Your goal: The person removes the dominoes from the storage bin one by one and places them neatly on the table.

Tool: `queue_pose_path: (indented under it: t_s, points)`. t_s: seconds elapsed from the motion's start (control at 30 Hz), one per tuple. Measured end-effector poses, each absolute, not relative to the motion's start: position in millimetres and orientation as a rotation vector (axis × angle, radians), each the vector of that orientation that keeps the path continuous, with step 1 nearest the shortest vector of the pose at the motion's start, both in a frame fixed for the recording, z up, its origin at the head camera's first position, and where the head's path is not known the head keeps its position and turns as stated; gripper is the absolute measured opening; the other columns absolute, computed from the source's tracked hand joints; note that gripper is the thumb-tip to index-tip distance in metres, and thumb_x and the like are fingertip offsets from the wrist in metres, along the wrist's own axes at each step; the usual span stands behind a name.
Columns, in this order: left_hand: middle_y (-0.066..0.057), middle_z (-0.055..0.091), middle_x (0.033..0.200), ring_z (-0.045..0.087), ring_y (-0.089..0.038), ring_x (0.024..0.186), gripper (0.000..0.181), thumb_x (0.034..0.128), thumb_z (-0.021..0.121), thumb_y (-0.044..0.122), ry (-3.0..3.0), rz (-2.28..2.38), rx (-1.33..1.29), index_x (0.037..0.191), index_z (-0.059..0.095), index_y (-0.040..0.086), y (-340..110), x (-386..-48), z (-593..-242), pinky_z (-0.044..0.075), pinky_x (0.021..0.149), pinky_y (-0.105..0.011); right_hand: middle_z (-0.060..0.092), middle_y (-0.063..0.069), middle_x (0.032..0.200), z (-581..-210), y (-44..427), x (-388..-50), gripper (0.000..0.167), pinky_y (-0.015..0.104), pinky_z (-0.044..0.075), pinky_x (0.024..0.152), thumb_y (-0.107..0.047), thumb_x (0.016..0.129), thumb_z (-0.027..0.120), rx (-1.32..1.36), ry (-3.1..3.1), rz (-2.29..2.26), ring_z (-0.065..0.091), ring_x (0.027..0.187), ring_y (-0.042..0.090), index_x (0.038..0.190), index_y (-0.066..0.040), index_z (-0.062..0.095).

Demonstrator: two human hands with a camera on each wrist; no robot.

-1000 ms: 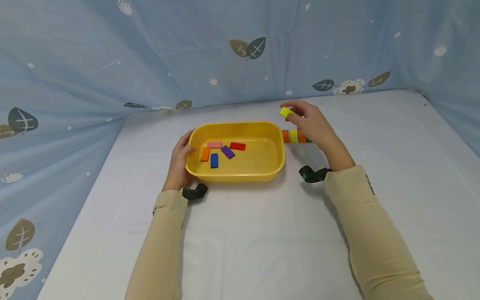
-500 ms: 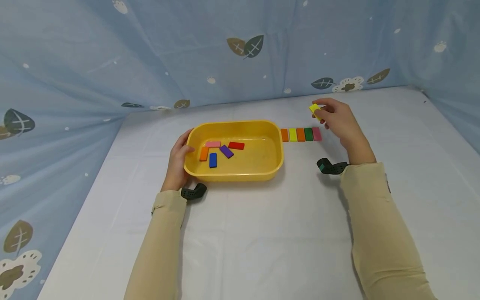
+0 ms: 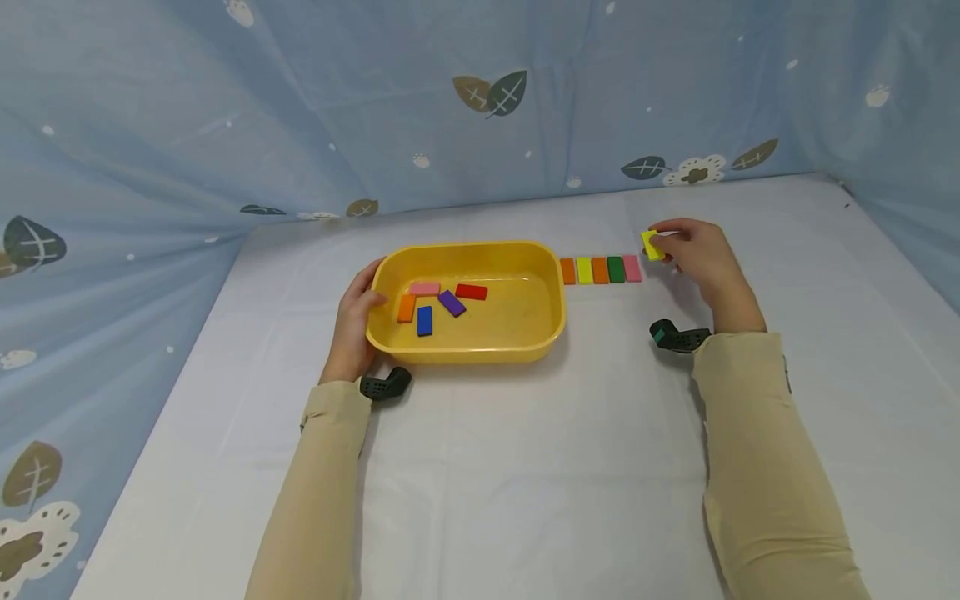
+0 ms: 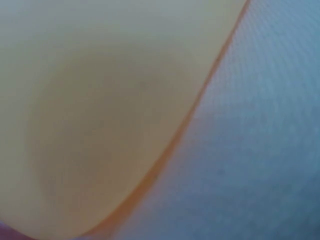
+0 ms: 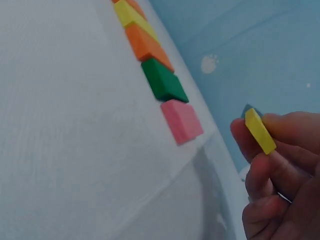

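Head view: right hand (image 3: 701, 254) pinches a yellow block (image 3: 652, 245); careless lowering could nudge the pink block (image 3: 632, 268) just to its left; left hand (image 3: 351, 325) grips the tub (image 3: 480, 355).

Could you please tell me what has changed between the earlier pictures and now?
The right hand moved rightward, carrying the pinched yellow block past the row of blocks, whose pink end block it no longer hides. Nothing was released or newly grasped. The left hand on the yellow tray, and the five blocks inside, stayed as they were.
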State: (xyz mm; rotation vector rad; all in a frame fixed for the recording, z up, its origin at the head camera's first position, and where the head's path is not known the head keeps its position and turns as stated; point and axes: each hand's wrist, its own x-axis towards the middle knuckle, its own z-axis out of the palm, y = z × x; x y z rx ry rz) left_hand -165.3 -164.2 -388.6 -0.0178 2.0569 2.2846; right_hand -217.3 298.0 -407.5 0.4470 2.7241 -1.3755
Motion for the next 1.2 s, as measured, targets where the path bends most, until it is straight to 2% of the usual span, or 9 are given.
queue_pose_path:
  t_s: [0.17,0.33,0.57,1.2]
  points:
    - [0.004,0.038,0.134,0.037,-0.019,0.12,0.054,0.0817,0.038,0.003,2.061,2.287,-0.024,0.133,0.041,0.02,-164.1,-164.8,-388.6,0.032,0.1,-0.031,0.048,0.008,0.108,-383.3,282.0,-196.3,0.051,0.019,0.039,0.054,-0.048,0.085,0.047,0.446,2.691,-1.353,0.046,0.087,0.023,0.127,-0.019,0.049]
    - [0.004,0.038,0.134,0.037,-0.019,0.12,0.053,0.082,0.037,0.003,2.06,2.288,-0.019,0.133,0.041,0.02,-163.6,-164.9,-388.6,0.032,0.1,-0.031,0.046,0.011,0.112,-376.2,278.4,-188.0,0.049,0.02,0.038,0.059,-0.041,0.088,0.046,0.397,2.68,-1.289,0.046,0.087,0.023,0.127,-0.012,0.048]
    - [0.004,0.038,0.134,0.038,-0.018,0.119,0.053,0.0822,0.036,0.003,2.061,2.306,0.021,0.133,0.042,0.02,-163.8,-166.7,-391.8,0.033,0.1,-0.031,0.048,0.014,0.11,-380.1,279.3,-190.3,0.046,0.016,0.039,0.052,-0.036,0.089,0.047,0.364,2.714,-1.228,0.048,0.083,0.023,0.124,-0.006,0.048]
    - [0.005,0.038,0.134,0.038,-0.017,0.119,0.053,0.0826,0.036,0.003,2.065,2.298,-0.005,0.133,0.041,0.02,-163.8,-166.2,-391.8,0.032,0.1,-0.03,0.052,0.015,0.102,-380.4,278.8,-192.2,0.041,0.015,0.042,0.051,-0.03,0.088,0.049,0.348,2.741,-1.151,0.051,0.076,0.022,0.119,-0.004,0.052]
